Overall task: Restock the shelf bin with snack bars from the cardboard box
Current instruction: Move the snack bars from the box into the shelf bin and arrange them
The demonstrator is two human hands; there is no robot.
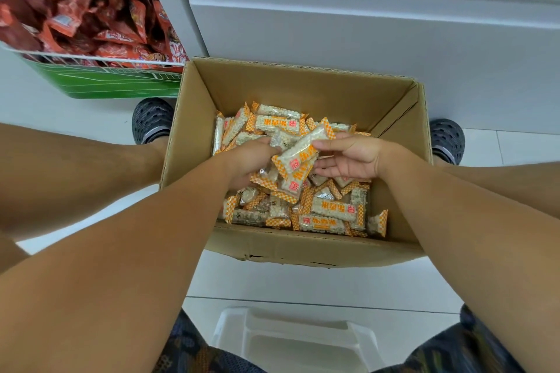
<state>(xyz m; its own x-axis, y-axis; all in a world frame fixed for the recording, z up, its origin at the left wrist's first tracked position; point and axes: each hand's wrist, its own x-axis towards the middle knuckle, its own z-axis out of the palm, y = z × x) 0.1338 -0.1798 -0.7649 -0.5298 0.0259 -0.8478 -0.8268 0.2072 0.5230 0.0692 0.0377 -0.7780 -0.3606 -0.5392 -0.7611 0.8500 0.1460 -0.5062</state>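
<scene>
Fingers (325, 147) of the right hand (351, 157) pinch the upper end of one bar (298, 152), while the left hand (247, 162) curls round a small bunch of bars (291, 179) beneath it; how many it grips I cannot tell, as they overlap. The pinched bar's long axis runs on a slant, its upper end towards the right hand and its lower end towards the left. One box (303, 91) stands open on the floor (333, 281) between two dark shoes (150, 119), its near wall hiding the lowest bars. Loose bars (330, 209) fill its bottom, too many and too jumbled to count. At upper left sits one bin (106, 82) of red packets (91, 9), cut off by the edge. One white stool (291, 339) shows below, partly hidden.
</scene>
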